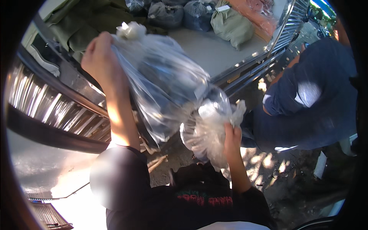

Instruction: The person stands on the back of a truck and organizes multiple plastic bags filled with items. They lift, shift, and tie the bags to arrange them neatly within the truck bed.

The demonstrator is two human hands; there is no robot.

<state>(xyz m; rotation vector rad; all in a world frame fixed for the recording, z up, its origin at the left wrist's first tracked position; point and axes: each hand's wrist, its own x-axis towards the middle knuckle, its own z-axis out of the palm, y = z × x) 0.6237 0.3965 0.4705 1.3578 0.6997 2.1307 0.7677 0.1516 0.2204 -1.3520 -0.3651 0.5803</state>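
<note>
A large clear plastic bag [165,76] hangs tilted in front of me, with dark, blurred contents showing through. My left hand [101,57] is closed on its upper left edge, beside a pale knotted tuft [132,31]. Lower right, my right hand [232,140] is closed on a bunched clear plastic bundle [207,132] with gathered folds and a loose end sticking up. The bundle overlaps the bag's lower right end; I cannot tell whether the two are joined.
Ahead is a metal-railed cargo bed [214,57] carrying several filled bags, including a pale green sack [232,27], and a dark green cloth [80,19]. Shiny curved rails [57,103] run along the left. Close on the right is a person in dark blue [310,99].
</note>
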